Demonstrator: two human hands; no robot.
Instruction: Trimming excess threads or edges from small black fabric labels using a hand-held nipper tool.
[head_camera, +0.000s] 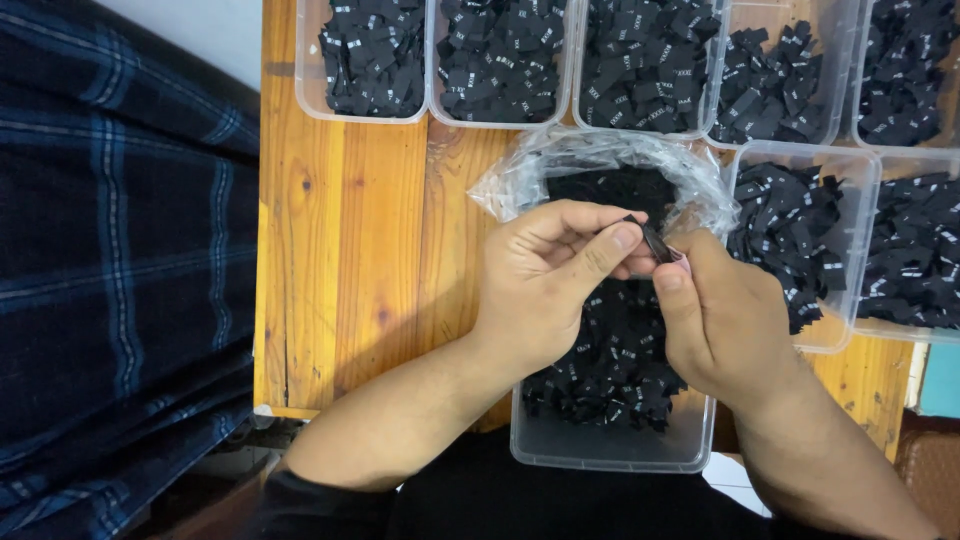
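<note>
Small black woven label (655, 243) pinched between fingers of left hand (545, 280) and right hand (720, 320), above clear plastic tub (610, 450).

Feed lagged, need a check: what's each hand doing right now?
Left hand: closed, pinching a small black label.
Right hand: closed, pinching the same label's other end.

Single head cam, looks straight down, close over the counter (340, 250). Both hands sit mid-frame, forearms enter from bottom edge. Bins (640, 60) line the top edge, plaid cloth (120, 250) fills the left. No second view.
</note>
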